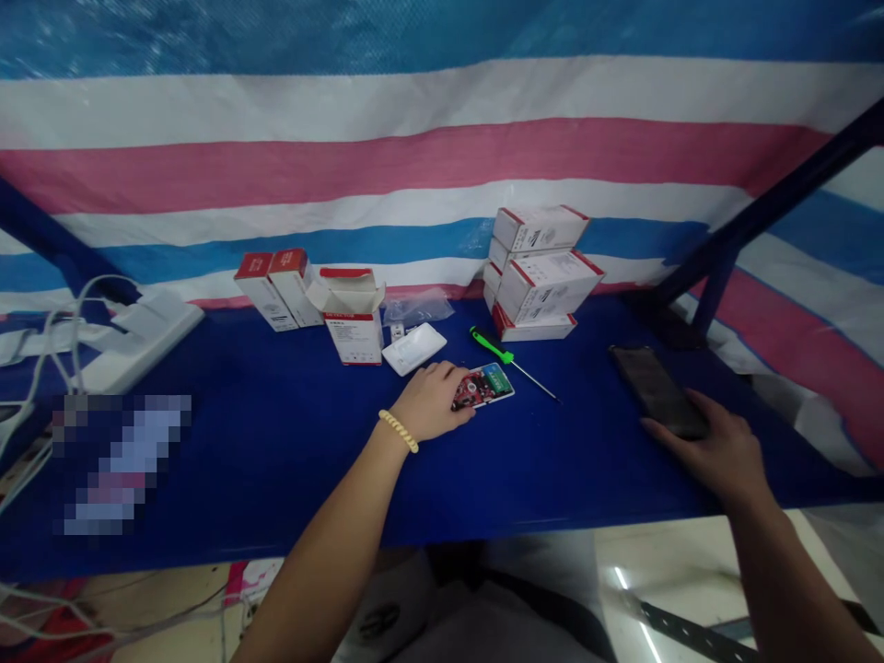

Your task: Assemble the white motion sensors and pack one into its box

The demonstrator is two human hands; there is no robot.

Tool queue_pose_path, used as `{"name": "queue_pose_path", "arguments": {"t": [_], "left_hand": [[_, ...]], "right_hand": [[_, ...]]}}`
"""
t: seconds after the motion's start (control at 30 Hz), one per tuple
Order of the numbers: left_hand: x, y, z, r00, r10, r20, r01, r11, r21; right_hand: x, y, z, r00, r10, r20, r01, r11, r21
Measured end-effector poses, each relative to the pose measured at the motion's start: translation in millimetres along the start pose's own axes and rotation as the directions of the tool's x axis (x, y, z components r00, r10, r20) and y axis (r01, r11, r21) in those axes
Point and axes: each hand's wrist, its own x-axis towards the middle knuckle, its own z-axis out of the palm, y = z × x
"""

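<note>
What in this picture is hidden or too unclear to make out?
- Head view: the left hand covers the near end of the colourful card.
- The print on the stacked boxes is too small to read.
- A pixelated patch on the blue table blurs whatever lies there.
- The right hand hides the near end of the dark phone; its screen shows nothing.

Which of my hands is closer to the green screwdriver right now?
Left. Your left hand lies on the small card just beside the green screwdriver. Your right hand is farther off to the right, resting on the dark phone.
</note>
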Motion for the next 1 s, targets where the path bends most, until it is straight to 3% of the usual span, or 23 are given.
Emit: {"name": "queue_pose_path", "arguments": {"t": [0.1,0.27,0.6,0.7,0.87,1.0], "left_hand": [[0.0,-1.7,-0.2,1.0,-0.003,0.001,0.003,1.0,-0.027],[0.1,-3.4,-0.3,1.0,-0.001,-0.015,0.0,0.998,-0.055],[0.6,-2.2,0.3,1.0,-0.003,-0.015,0.003,0.999,-0.043],[0.4,-2.3,-0.3,1.0,-0.004,-0.01,0.004,0.999,-0.046],[-0.1,-1.2,-1.0,1.0,0.0,-0.003,0.0,0.999,-0.037],[-0.5,-0.3,-0.7,1.0,0.005,-0.001,-0.005,1.0,-0.019]], "right_hand": [[-1.7,4.2,-2.8,0.997,0.078,0.001,-0.077,0.992,0.103],[2.4,17.1,-5.5,0.962,0.236,0.138,-0.269,0.907,0.323],[2.1,15.6,-7.5,0.952,0.26,0.164,-0.302,0.89,0.341],[2.1,17.3,-7.9,0.966,0.2,0.165,-0.249,0.894,0.373],[4.1,15.6,-6.4,0.989,-0.097,0.113,0.079,0.984,0.157],[10.8,11.3,-2.6,0.988,-0.111,0.108,0.094,0.984,0.151]]}}
